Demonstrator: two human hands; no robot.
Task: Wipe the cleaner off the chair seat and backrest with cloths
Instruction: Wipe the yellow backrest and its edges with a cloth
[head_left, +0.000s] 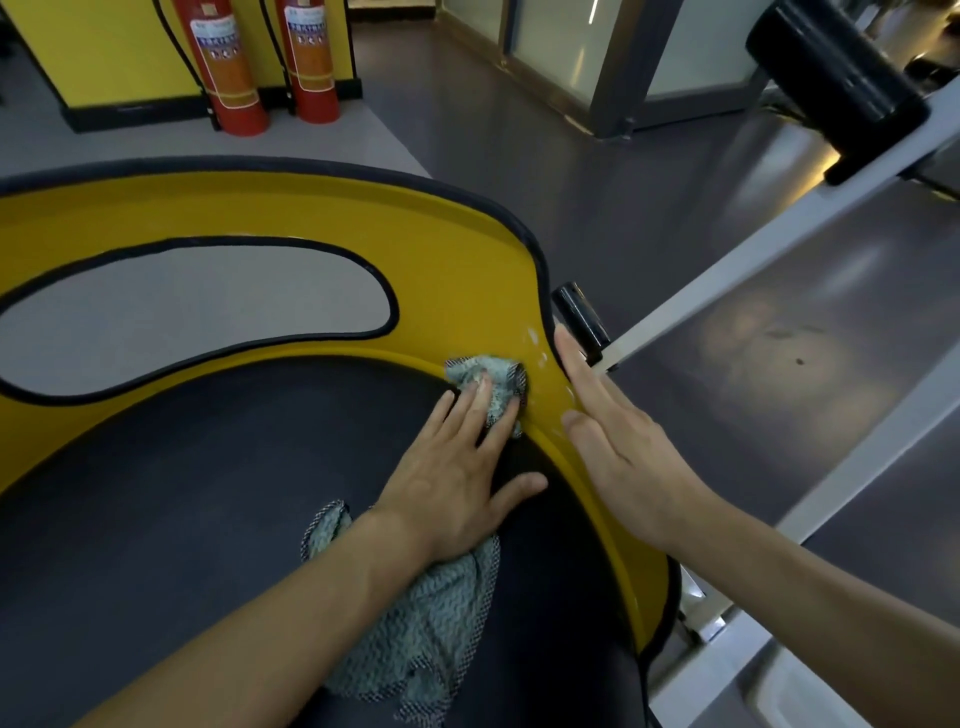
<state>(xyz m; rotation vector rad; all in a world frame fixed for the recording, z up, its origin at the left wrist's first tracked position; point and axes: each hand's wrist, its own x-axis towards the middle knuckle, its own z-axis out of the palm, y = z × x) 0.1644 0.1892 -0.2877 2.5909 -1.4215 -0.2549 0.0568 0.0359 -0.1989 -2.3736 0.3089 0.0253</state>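
My left hand is flat, fingers spread, pressing the cloth onto the seat; right hand rests open along the yellow rim.

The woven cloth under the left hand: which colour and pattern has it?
Pale grey-green cloth, wavy weave, dark checked edge; head view shows it best.

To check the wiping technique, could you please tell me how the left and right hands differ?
The left hand presses a cloth onto the seat; the right hand holds no cloth. The left hand lies on the black seat; the right hand rests along the yellow rim. Both have their fingers straight.
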